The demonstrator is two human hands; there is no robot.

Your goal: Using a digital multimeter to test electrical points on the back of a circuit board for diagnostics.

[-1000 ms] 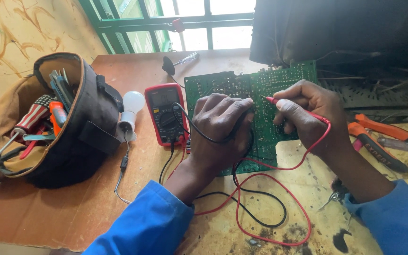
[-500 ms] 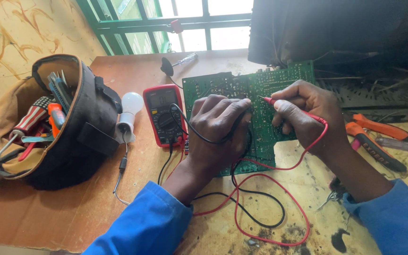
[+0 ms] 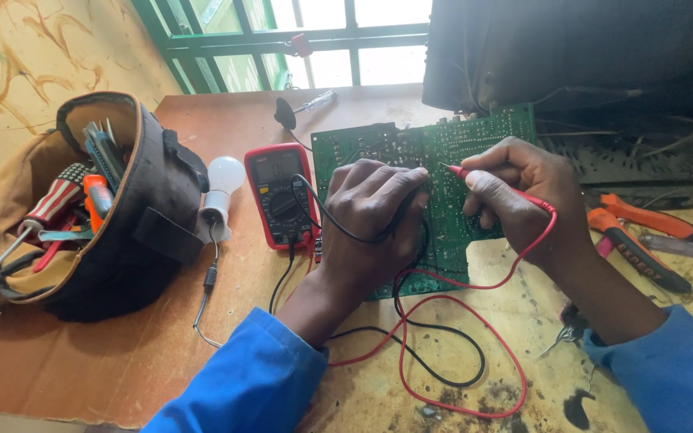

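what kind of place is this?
Probably a small electronics repair bench: a green circuit board under both probes, a red multimeter beside it, and an open tool bag of screwdrivers on a worn wooden table by a window.

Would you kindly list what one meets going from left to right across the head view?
Tool bag → light bulb → red multimeter → left hand → right hand → orange-handled pliers.

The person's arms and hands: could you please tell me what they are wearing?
Both arms wear long bright blue sleeves, the left sleeve and the right sleeve alike, plain and without visible markings, ending above the wrists. The left hand and the right hand are bare: no gloves, rings or watch show.
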